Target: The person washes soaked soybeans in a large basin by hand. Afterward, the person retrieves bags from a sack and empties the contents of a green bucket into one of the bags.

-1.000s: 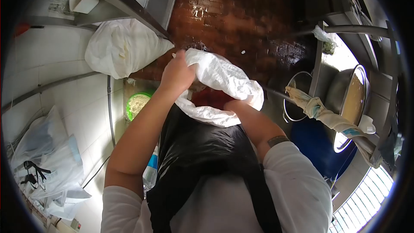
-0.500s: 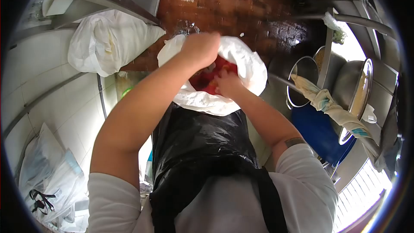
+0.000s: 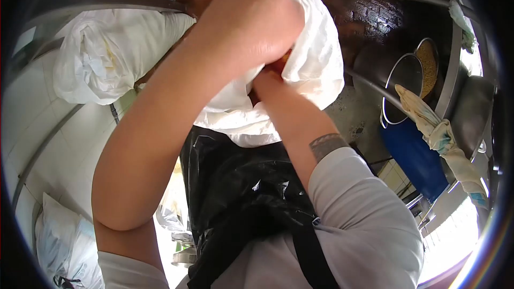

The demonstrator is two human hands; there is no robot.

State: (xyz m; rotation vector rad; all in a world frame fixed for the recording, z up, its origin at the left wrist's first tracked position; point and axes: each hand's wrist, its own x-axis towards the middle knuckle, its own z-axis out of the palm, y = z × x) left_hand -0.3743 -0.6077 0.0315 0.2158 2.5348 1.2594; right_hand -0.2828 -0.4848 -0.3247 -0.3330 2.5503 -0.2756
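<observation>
Left hand (image 3: 251,21) fisted on white sack (image 3: 316,59) rim; right hand inside sack, hidden, grip can't be told.

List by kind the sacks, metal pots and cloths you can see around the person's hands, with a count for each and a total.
White sacks: 3 (the held sack, the full sack on the left, the sack at lower left)
Metal pots: 2 (the empty pot, the grain pot)
Cloths: 1 (the knotted cloth)
Total: 6
</observation>
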